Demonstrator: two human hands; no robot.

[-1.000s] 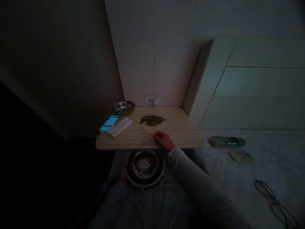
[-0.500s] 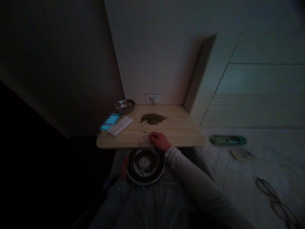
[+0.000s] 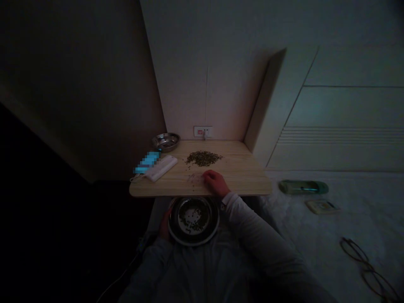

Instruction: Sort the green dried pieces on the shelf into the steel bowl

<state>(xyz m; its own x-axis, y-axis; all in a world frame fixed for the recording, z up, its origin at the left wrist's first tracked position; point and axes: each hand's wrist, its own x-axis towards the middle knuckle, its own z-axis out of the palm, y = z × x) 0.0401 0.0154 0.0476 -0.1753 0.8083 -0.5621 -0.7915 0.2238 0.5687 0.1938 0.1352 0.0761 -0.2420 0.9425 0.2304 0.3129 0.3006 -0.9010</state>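
Observation:
My left hand [image 3: 164, 227] is closed on the left rim of a round metal bowl [image 3: 212, 227] held below the table's front edge. Small dark-green grains [image 3: 197, 225] lie in a loose ring over its pale bottom. Above the near part of the wooden table [image 3: 240, 176], my right hand [image 3: 215, 182] has its fingers pinched together. A thin, see-through piece [image 3: 195, 178] shows faintly at the left of its fingertips; its exact kind is unclear in the dim light. Farther back on the table is a spread pile of the same grains [image 3: 203, 158], with a few strays nearer me.
A second metal bowl [image 3: 166, 142] stands at the table's back left. In front of it are a phone with a blurred screen [image 3: 147, 162] and a white power strip [image 3: 161, 168]. A wall socket [image 3: 203, 131] is behind. On the bed lie a green bottle [image 3: 303, 187] and glasses [image 3: 362, 263].
My right hand has moved slightly away from me and to the right over the table, and the see-through piece has moved with it. My left hand still holds the bowl.

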